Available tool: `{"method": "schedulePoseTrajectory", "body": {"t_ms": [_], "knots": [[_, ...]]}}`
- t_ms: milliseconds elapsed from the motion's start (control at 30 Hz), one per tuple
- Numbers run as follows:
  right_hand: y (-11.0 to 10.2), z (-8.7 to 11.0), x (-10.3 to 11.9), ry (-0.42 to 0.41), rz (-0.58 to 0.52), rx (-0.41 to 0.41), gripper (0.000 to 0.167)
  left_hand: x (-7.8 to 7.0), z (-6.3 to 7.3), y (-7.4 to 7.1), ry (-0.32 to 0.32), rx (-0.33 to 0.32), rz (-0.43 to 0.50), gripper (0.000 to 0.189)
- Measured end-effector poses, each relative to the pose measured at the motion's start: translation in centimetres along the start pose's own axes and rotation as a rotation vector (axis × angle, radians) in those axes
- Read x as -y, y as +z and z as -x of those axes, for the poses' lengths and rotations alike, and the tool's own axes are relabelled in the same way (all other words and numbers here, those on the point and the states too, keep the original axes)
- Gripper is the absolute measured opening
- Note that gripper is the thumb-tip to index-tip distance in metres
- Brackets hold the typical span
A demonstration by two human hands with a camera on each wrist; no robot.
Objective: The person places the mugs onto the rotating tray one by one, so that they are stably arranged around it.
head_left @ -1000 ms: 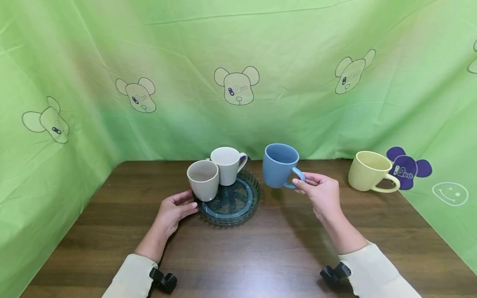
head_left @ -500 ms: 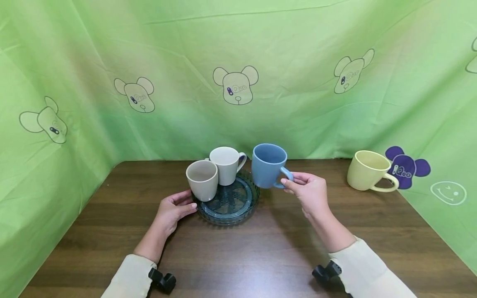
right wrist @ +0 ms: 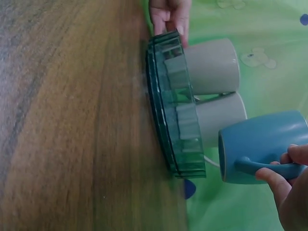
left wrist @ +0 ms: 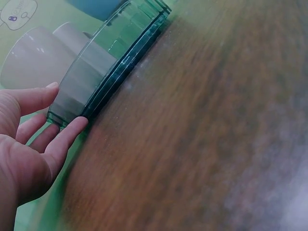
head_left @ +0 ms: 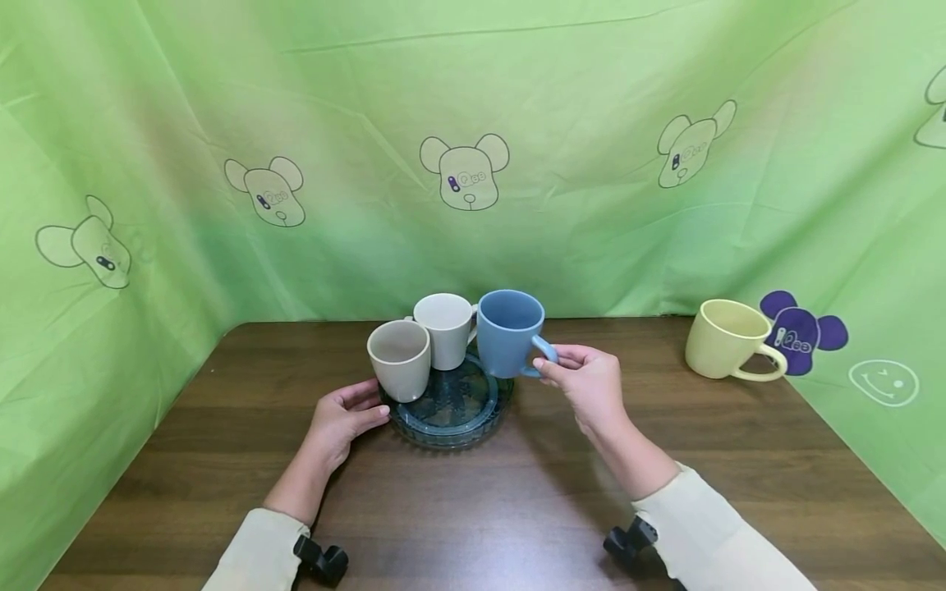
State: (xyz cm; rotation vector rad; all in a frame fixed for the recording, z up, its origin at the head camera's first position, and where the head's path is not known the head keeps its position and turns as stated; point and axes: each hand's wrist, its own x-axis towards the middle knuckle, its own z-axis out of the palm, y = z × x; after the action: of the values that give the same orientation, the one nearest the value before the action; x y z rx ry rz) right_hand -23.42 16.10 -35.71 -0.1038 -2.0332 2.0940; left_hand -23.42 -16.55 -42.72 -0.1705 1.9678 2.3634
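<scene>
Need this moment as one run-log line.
right grip: blue mug by handle, raised near glass tray | left grip: touching tray side | tray: gray mug, white mug | yellow mug: on table

The blue mug (head_left: pixel 506 338), white mug (head_left: pixel 443 330), greyish-beige mug (head_left: pixel 401 367), yellow mug (head_left: pixel 720 341) and teal dish (head_left: pixel 445 437) are showing single colours; the brown counter (head_left: pixel 458 517) is showing wood grain, the green cloth (head_left: pixel 355 82) outlined animal heads (head_left: pixel 469 180).

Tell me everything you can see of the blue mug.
The blue mug is plain, smooth, apparently ceramic, with one looped handle. It is roughly upright, mouth up, held above the glass dish's rim, not touching it. The right hand pinches the handle. Whether it touches the white mug, I cannot tell.
</scene>
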Motion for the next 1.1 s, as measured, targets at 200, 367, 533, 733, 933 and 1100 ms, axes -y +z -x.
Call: {"method": "schedulePoseTrajectory", "body": {"t_ms": [200, 367, 533, 733, 933, 1100], "knots": [[0.6, 0.0, -0.5, 0.026, 0.015, 0.013, 0.036, 0.1, 0.0, -0.1, -0.003, 0.0, 0.006, 0.054], [1.2, 0.3, -0.9, 0.035, 0.037, 0.026, 0.034, 0.1, 0.0, -0.1, -0.002, 0.001, 0.005, 0.054], [1.7, 0.6, -1.4, 0.041, 0.053, 0.027, 0.03, 0.0, 0.0, 0.0, -0.002, 0.003, 0.005, 0.055], [2.1, 1.0, -1.9, 0.035, 0.088, 0.027, 0.027, 0.1, -0.1, 0.0, -0.002, 0.012, 0.016, 0.055], [2.4, 0.9, -2.6, 0.052, 0.108, 0.028, 0.027, 0.1, -0.2, 0.1, -0.007, 0.016, 0.014, 0.055], [2.5, 0.8, -3.0, 0.038, 0.125, 0.026, 0.026, 0.1, -0.2, 0.1, -0.011, 0.022, 0.013, 0.055]]}}
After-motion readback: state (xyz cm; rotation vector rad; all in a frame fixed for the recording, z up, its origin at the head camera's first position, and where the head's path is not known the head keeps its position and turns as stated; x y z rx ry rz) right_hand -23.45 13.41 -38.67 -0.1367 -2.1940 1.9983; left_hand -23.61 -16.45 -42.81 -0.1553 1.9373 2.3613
